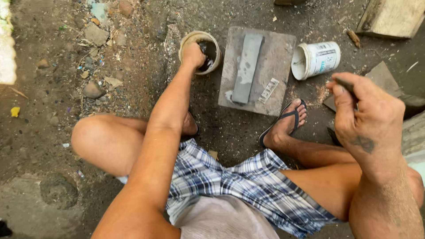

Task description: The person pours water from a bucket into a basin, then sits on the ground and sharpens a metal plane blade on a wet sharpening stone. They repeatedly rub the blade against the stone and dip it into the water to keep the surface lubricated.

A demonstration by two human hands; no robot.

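My left hand (193, 55) reaches forward into a small cream tub (189, 39) of dark liquid on the ground; the fingertips are hidden inside it. Raised at the right, my right hand (369, 113) pinches a small dark metal piece (343, 83) between thumb and fingers. Between the two hands lies a grey stone slab (276, 53) with a long grey sharpening stone (246, 68) on top and a small pale strip (268, 90) beside it. I am squatting in plaid shorts and dark flip-flops.
A white plastic tub (316, 59) lies on its side right of the slab. Wooden blocks (392, 17) sit at the top right. Stones and rubble (95, 35) are scattered over the dirt at the left. My right foot (287, 121) rests just below the slab.
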